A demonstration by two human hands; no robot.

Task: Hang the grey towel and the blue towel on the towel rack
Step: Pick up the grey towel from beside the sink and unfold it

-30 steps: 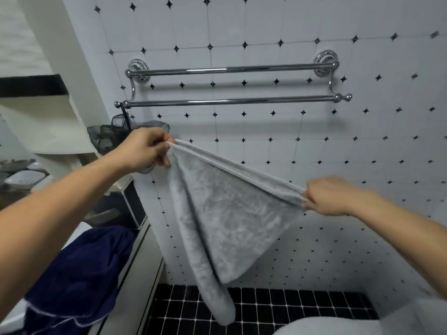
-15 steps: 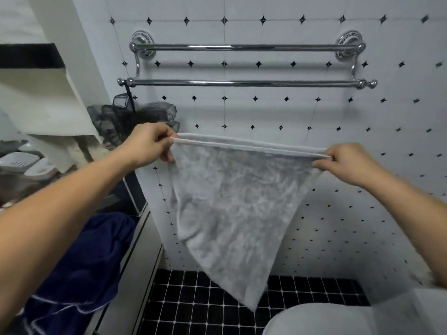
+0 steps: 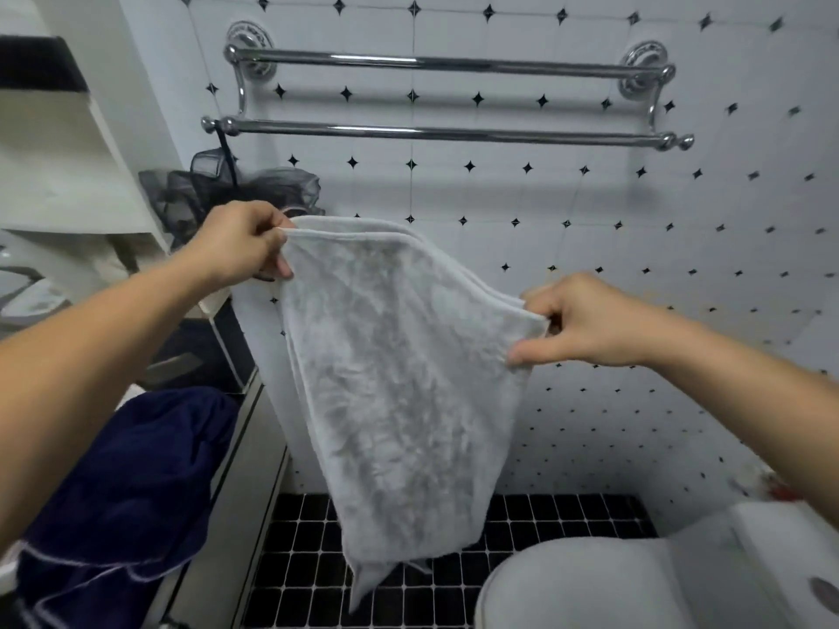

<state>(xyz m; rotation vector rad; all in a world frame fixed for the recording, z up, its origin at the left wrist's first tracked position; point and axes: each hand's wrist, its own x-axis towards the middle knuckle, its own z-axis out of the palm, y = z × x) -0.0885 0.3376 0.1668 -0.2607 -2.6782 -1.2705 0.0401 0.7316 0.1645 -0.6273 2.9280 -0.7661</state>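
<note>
Below towel rack (image 3: 447,131), grey towel (image 3: 399,356) slackened; right hand (image 3: 585,322) lower.

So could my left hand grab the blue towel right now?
Probably not yet. The left hand is pinching a top corner of the grey towel. The blue towel lies uncovered below that forearm, so the path looks free once it lets go.

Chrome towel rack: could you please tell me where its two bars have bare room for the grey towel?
Both bars of the chrome towel rack are bare between their end brackets. The only crowding is the black mesh bath sponge hanging from the lower bar's left end. The fluffy grey towel, held by left hand and right hand, hangs below.
</note>
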